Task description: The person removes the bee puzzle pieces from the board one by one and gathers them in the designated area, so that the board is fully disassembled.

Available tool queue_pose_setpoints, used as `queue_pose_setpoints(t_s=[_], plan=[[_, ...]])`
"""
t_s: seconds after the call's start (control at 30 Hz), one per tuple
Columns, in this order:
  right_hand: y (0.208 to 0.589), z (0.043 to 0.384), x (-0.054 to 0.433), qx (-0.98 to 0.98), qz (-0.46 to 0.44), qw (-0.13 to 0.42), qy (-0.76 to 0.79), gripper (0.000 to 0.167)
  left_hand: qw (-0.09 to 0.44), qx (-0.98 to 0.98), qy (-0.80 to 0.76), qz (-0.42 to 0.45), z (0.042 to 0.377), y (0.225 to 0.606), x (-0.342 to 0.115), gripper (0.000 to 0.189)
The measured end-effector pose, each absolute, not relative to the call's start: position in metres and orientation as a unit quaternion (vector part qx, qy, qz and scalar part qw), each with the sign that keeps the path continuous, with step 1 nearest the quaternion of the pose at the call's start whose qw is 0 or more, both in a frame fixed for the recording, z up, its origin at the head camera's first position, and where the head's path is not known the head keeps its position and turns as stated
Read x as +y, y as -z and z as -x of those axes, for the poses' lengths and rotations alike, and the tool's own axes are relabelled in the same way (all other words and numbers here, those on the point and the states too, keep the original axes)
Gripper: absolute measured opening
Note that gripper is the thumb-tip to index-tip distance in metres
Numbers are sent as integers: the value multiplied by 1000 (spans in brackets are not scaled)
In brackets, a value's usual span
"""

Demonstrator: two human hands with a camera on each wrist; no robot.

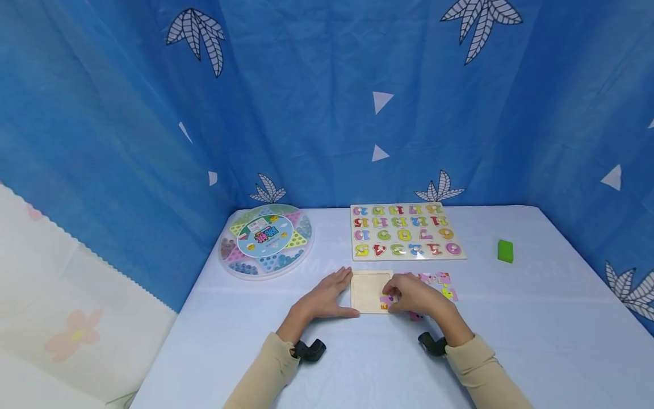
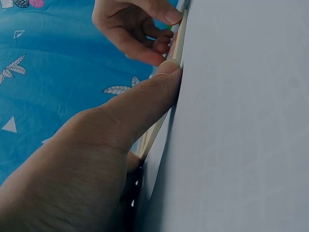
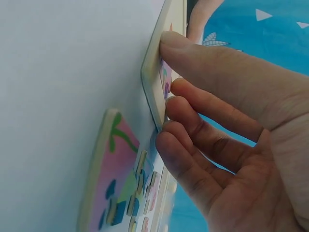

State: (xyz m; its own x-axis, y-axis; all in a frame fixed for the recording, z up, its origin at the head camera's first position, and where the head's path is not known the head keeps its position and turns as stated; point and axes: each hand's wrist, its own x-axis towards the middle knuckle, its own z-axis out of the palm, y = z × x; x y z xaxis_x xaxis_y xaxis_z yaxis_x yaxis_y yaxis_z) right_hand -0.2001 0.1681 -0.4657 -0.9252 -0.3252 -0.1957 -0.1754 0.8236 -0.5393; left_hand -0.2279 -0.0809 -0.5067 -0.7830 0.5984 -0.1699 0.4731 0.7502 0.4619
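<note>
A square wooden puzzle tray (image 1: 369, 284) lies flat on the white table. My left hand (image 1: 329, 295) rests at its left side, fingers extended near the upper corner and the thumb pressing the lower edge. In the tray's lower right corner sits a pink jigsaw piece (image 1: 385, 301) with a bit of orange. My right hand (image 1: 415, 294) pinches around this piece with curled fingers. The right wrist view shows the thumb on the tray's rim and the piece (image 3: 166, 79) between thumb and fingers. Loose jigsaw pieces (image 1: 443, 278) lie beside and partly beneath the right hand.
Behind the tray lies a number puzzle board (image 1: 409, 232). A round marble board game (image 1: 265, 241) stands at the back left. A green block (image 1: 505, 251) lies to the right. Blue curtain (image 1: 327, 113) hangs along the table's far edge.
</note>
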Motion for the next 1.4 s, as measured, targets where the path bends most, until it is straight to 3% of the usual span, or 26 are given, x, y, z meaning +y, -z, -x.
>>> queue_pose_setpoints(t_s=[1.4], plan=[[459,198,165,944,129,142,268,35,155,923,-199,-291,229,507,-81,108]])
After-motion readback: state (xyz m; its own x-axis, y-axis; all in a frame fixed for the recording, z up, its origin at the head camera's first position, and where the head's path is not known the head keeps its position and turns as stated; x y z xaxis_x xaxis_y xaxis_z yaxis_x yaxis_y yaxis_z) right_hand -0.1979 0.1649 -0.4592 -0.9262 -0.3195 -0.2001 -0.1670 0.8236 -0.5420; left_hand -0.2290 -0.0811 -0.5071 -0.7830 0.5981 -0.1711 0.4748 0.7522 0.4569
